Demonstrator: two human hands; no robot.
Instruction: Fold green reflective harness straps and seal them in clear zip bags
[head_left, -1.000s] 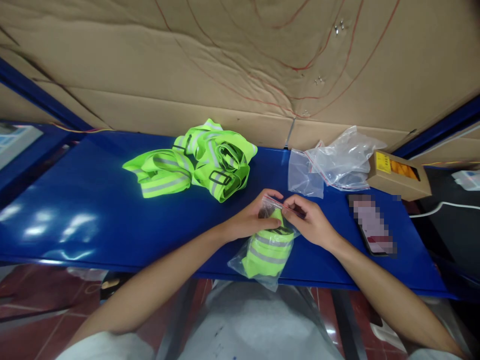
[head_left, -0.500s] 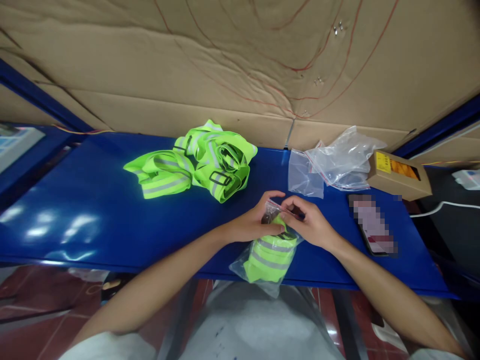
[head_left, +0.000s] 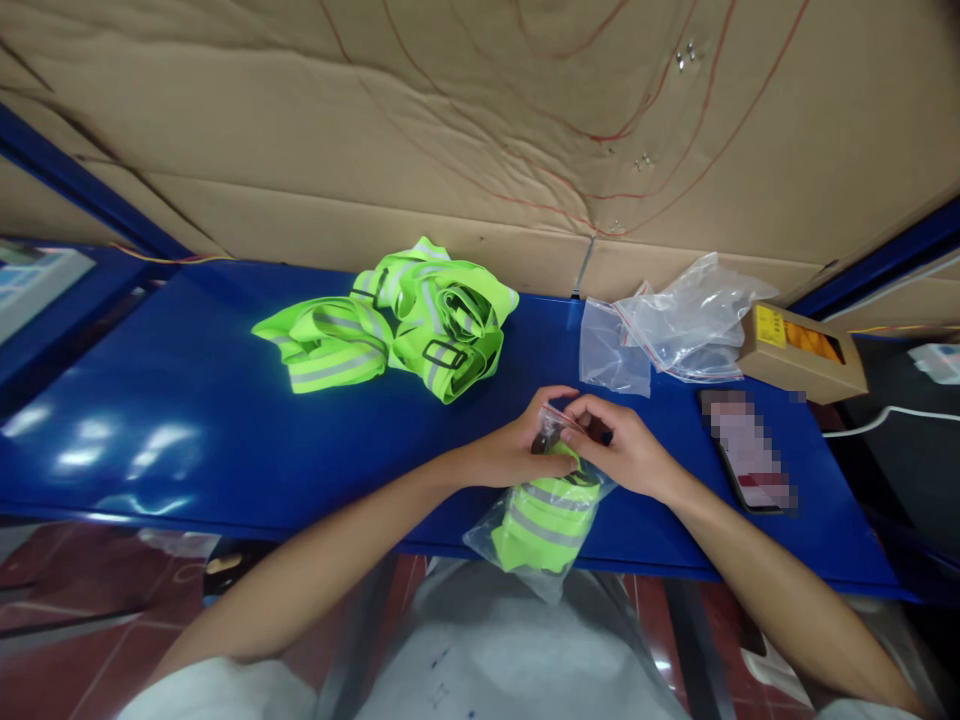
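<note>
Both hands at the mouth of a filled bag

At the lower centre of the frame, a clear plastic zip bag with a red-lined mouth [head_left: 541, 508] holds a folded neon-yellow fabric bundle with grey stripes [head_left: 546, 542], near the front edge of the glossy blue table [head_left: 225, 440]. The left hand [head_left: 519, 448] grasps the bag near its mouth, thumb across the front; the right hand [head_left: 626, 447] pinches the red-lined edge between thumb and fingers. The step in hand looks like working the mouth closed, though whether the seal has caught is too small to tell. The next move seems to call for a firm pinch along that edge, with the fabric clear of it. More neon-yellow striped straps with black buckles [head_left: 450, 325] lie at upper centre-left.
</note>
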